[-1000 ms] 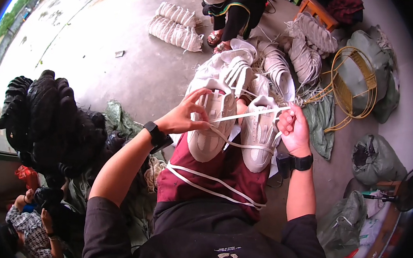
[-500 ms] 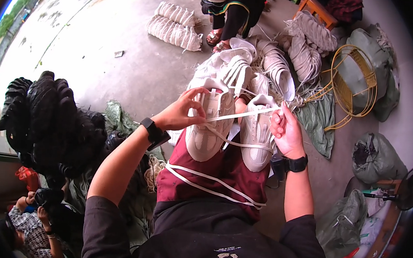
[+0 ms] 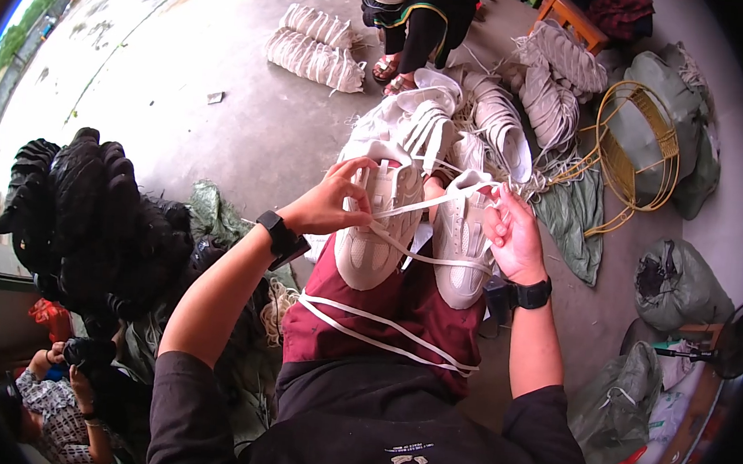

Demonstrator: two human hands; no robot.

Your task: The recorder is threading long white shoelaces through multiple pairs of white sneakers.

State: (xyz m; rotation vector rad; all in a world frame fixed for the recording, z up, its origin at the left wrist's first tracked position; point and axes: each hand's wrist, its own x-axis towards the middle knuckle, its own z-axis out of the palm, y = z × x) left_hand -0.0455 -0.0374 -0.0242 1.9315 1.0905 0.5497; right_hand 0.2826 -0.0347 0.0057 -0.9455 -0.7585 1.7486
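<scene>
Two off-white sneakers stand side by side on my lap, toes toward me: the left sneaker and the right sneaker. My left hand grips the outer side of the left sneaker, thumb and fingers bent around its edge. A flat white shoelace runs from beside that thumb across to my right hand, which pinches it at the right sneaker's outer side. Part of the lace arches over the right sneaker's opening. Another length crosses low over both shoes. A longer white strand lies across my maroon trousers.
More white shoes are heaped just beyond my lap, with bundled rows of shoes on the floor. A black pile is at left, a yellow wire frame at right. Two other people sit nearby, a person's black-clad legs ahead.
My right hand has shifted slightly left and turned inward. The lace, stretched nearly straight before, now bends over the right sneaker's opening. My left hand has stayed in place.
</scene>
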